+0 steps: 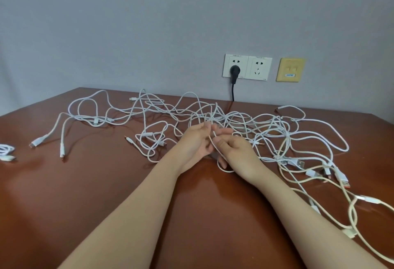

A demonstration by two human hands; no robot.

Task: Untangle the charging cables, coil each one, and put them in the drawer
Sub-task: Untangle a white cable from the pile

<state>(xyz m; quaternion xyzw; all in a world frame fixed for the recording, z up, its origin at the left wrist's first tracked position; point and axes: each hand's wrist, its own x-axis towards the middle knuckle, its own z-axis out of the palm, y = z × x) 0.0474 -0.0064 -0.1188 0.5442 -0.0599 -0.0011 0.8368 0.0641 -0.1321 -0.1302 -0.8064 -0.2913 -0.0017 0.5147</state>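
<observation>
A tangle of several white charging cables (245,123) sprawls across the brown table (96,183), from the back left to the front right. My left hand (195,141) and my right hand (232,149) meet at the middle of the tangle. Both pinch one white cable strand (213,138) that runs between them and loops down under my right hand. Looser cable ends with plugs (61,151) lie at the left. USB plugs (298,164) lie at the right. No drawer is in view.
A small coiled white cable (6,151) lies at the table's far left edge. On the grey wall behind are two white sockets (247,66), one with a black plug (234,72) and cord, and a yellow plate (290,69).
</observation>
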